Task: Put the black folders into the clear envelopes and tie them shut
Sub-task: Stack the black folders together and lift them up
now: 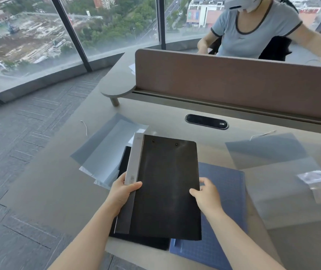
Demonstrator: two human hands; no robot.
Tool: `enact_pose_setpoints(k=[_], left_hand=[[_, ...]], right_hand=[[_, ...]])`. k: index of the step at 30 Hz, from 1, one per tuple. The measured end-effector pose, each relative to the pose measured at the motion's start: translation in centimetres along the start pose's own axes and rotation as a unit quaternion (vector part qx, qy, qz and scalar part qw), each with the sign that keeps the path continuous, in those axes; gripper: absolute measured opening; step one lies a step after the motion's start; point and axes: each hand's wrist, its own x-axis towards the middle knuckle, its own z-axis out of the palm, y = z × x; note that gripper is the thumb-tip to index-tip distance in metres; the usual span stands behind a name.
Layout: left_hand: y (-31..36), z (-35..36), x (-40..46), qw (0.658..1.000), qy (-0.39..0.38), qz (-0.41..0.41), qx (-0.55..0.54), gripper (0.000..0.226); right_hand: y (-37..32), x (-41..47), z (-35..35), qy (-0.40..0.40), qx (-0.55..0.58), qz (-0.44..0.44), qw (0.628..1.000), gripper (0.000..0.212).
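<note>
A black folder (167, 184) with a grey spine label is held above the desk, tilted toward me. My left hand (123, 191) grips its spine edge, thumb on the cover. My right hand (206, 193) holds the opposite edge. More black folders (142, 241) lie stacked underneath. Clear envelopes (101, 152) lie fanned at the left, one with a white string (84, 126). Another clear envelope (284, 172) with a string lies at the right.
A blue cutting mat (226, 211) lies under the stack near the desk's front edge. A brown divider panel (233, 84) runs across the back, with a black cable port (206, 121) before it. Another person (253, 30) sits beyond it. Carpet floor lies left.
</note>
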Motion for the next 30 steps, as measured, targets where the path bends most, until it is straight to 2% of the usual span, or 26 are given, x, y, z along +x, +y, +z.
enact_pose_setpoints(k=[8,14,20,24,30], left_hand=[[-2.0,-4.5,1.3,0.998,0.042,0.0,0.047,0.028],[-3.3,-6.1,2.0,0.993,0.066,-0.006,0.097,0.039],[-3.9,-6.1,2.6,0.985,0.082,-0.008,0.149,0.04],[-4.3,-5.8,3.2,0.975,0.107,-0.003,0.194,0.024],[-4.1,-5.4,3.5,0.975,0.105,-0.007,0.195,0.024]], right_hand=[[0.0,-0.3,5.0,-0.015,-0.093,0.002,0.996,0.015],[0.1,-0.6,7.1,0.008,-0.176,-0.003,0.984,0.014],[0.2,-0.7,8.3,0.01,-0.192,0.003,0.981,0.011],[0.1,-0.3,8.7,0.009,-0.186,0.015,0.982,0.013],[-0.1,0.2,9.1,0.016,-0.182,0.053,0.982,0.03]])
